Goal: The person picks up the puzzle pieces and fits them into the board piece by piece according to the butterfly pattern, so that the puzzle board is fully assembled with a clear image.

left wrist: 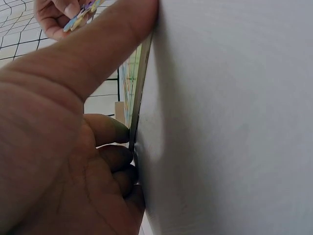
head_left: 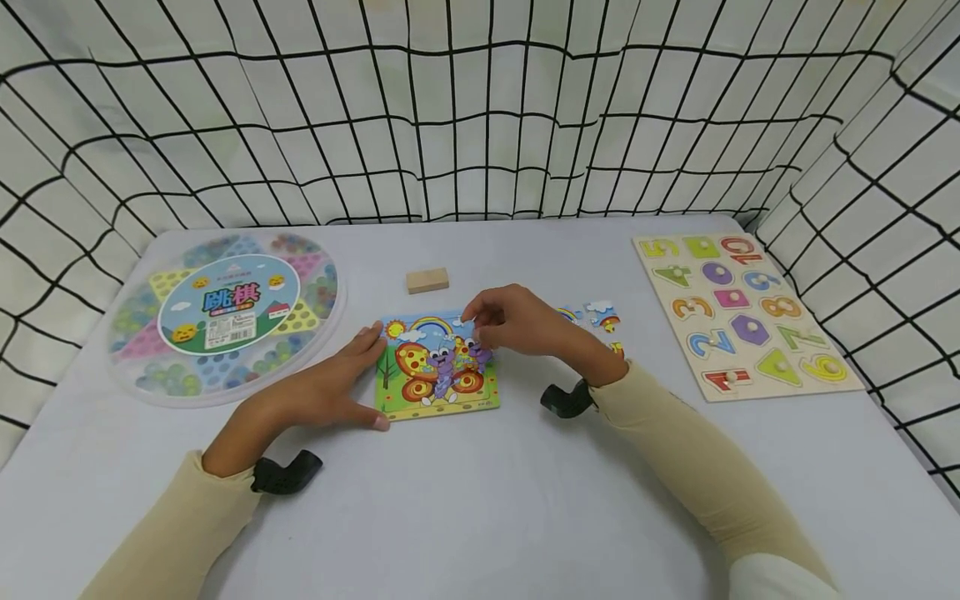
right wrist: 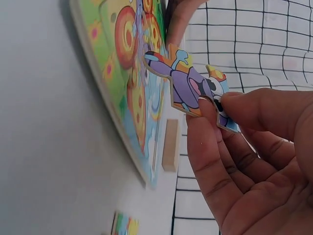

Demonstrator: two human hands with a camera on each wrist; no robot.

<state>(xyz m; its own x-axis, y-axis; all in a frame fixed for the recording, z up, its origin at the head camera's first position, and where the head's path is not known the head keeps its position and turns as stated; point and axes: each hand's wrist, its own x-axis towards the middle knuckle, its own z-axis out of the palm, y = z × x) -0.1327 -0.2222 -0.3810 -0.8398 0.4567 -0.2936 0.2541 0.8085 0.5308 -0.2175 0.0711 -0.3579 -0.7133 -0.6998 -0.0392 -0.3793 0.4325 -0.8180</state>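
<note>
A butterfly jigsaw puzzle board (head_left: 438, 379) lies flat on the table, its picture showing a sun, a rainbow and a purple-bodied butterfly. Along its left edge rests my left hand (head_left: 318, 387), thumb out near the front corner and fingertips at the side. In the left wrist view its fingertips (left wrist: 117, 132) meet the board's edge. My right hand (head_left: 517, 321) pinches a puzzle piece (right wrist: 190, 88) between thumb and fingers, over the board's right side. The piece carries a purple butterfly body and part of a face, and it is tilted.
Loose puzzle pieces (head_left: 602, 316) lie right of the board, partly behind my right forearm. A small wooden block (head_left: 427, 280) sits behind it. At left is a round Chinese checkers box (head_left: 228, 304); at right, a number-and-shape peg board (head_left: 750, 329). Black netting (head_left: 487, 117) surrounds the table.
</note>
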